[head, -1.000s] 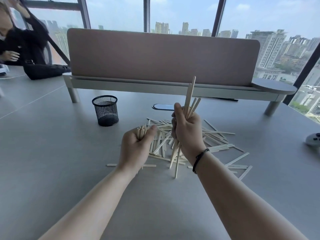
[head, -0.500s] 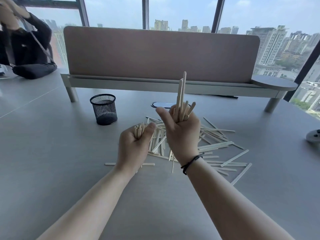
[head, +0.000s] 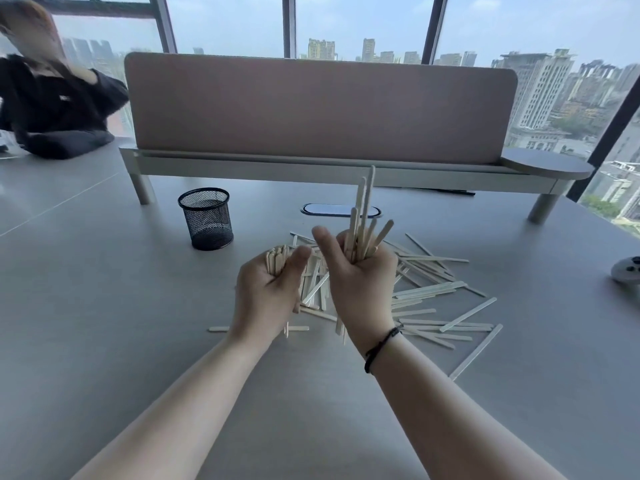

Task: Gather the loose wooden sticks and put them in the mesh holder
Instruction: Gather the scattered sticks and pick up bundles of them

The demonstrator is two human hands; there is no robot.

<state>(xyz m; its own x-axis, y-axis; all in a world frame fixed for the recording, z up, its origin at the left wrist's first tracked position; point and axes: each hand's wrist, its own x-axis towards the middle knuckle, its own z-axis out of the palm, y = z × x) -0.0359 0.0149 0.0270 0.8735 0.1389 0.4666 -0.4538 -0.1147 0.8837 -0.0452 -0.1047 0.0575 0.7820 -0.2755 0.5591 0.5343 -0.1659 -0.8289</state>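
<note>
My left hand [head: 268, 292] is closed around a tidy bundle of wooden sticks [head: 276, 259], whose ends show above the fist. My right hand [head: 360, 285], thumb raised, grips an uneven bunch of sticks [head: 363, 220] that stand upright and fan out above the fingers. Both hands hover side by side over a scattered pile of loose sticks [head: 429, 292] on the grey table. The black mesh holder [head: 206, 218] stands upright to the far left of my hands, and its inside looks dark.
A pink divider panel on a low shelf [head: 322, 109] crosses the table behind the pile. A dark oval cable port [head: 325, 209] lies beyond my right hand. A white controller [head: 628, 268] sits at the right edge. A person in black [head: 52, 98] leans at the far left.
My right hand turned its palm toward me and lifted its thumb, and its bunch of sticks stands more upright. The left hand has stayed in place with its bundle.
</note>
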